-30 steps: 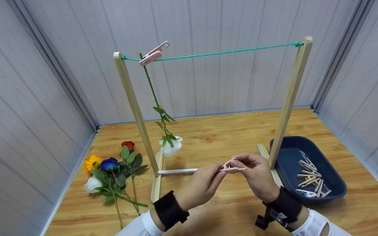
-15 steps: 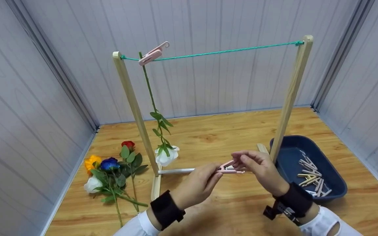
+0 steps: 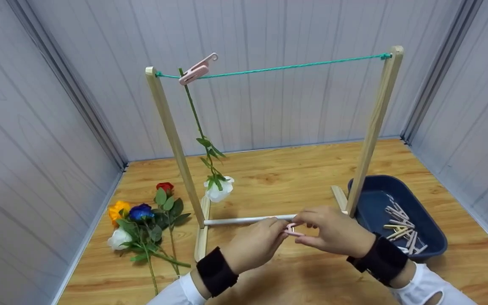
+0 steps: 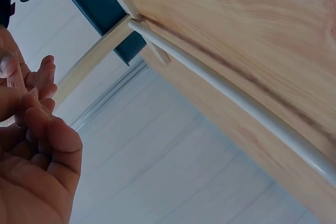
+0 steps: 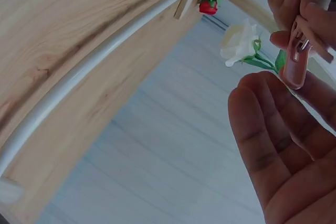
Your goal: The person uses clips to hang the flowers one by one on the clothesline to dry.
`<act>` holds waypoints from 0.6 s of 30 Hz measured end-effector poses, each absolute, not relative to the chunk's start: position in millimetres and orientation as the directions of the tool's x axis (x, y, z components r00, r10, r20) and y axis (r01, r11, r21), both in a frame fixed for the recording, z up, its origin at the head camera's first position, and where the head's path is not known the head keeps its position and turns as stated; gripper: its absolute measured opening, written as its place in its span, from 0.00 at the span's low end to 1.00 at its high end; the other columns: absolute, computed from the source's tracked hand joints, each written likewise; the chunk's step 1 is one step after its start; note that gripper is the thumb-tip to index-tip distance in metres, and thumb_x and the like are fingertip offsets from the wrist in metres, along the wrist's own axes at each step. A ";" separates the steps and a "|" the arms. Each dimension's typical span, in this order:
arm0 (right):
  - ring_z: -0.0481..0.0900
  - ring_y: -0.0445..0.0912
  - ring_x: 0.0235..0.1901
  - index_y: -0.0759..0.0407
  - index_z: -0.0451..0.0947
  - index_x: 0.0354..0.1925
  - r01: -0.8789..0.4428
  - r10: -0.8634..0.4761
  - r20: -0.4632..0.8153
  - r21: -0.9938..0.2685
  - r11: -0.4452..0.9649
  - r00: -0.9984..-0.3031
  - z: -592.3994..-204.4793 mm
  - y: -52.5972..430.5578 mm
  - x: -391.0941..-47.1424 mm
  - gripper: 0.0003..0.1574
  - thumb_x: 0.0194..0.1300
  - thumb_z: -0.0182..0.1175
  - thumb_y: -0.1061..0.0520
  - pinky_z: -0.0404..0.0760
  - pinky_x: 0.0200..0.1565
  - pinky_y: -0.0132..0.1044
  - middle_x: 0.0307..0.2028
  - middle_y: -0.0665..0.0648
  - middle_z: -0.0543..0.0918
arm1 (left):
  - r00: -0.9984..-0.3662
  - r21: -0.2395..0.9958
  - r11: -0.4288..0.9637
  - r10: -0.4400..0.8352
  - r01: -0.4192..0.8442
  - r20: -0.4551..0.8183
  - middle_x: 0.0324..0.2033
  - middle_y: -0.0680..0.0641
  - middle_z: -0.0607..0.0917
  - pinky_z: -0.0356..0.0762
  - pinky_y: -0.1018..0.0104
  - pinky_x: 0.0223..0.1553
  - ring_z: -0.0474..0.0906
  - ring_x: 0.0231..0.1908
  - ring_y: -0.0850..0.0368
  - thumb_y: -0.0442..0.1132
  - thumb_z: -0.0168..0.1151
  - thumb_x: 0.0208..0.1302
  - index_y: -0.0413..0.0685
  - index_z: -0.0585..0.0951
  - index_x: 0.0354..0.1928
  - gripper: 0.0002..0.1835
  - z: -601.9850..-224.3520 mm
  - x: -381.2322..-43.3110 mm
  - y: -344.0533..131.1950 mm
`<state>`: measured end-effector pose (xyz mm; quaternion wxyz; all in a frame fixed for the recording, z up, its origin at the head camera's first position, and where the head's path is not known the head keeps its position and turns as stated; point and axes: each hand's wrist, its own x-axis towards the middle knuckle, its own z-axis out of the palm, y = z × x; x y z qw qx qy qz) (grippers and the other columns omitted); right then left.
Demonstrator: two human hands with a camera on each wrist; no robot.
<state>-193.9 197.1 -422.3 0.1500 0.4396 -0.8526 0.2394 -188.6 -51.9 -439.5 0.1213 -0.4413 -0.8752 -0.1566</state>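
Note:
A pink clothespin (image 3: 293,231) is between my two hands in front of the rack's white rod. My left hand (image 3: 254,243) pinches one end of it. On the other side, my right hand (image 3: 335,231) has its thumb and fingers about the clothespin's free arms. In the right wrist view, the rounded end of the clothespin (image 5: 297,69) lies against the right fingers. The left wrist view mostly hides it behind the hands. A white rose (image 3: 218,188) hangs head down from the green cord (image 3: 278,68), its stem held by another pink clothespin (image 3: 195,73).
Red, orange, blue and white roses (image 3: 142,212) lie at the left. A dark blue basin (image 3: 371,190) with several clothespins (image 3: 400,224) stands at the right, partly behind the wooden post (image 3: 373,131). A white rod (image 3: 244,220) joins the rack's feet.
My right hand let go of the clothespin, drew back right, then came back to its free arms. My left hand kept its pinch. The hanging rose swung slightly.

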 end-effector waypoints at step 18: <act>0.86 0.44 0.31 0.61 0.87 0.44 -0.857 -0.734 0.461 -0.131 0.499 -0.498 -432.1 192.9 -194.3 0.10 0.67 0.77 0.59 0.84 0.33 0.37 0.36 0.54 0.89 | -0.582 0.093 0.589 0.739 0.803 0.339 0.42 0.51 0.87 0.84 0.66 0.45 0.84 0.43 0.59 0.43 0.54 0.87 0.45 0.84 0.54 0.12 -450.4 -190.5 -52.0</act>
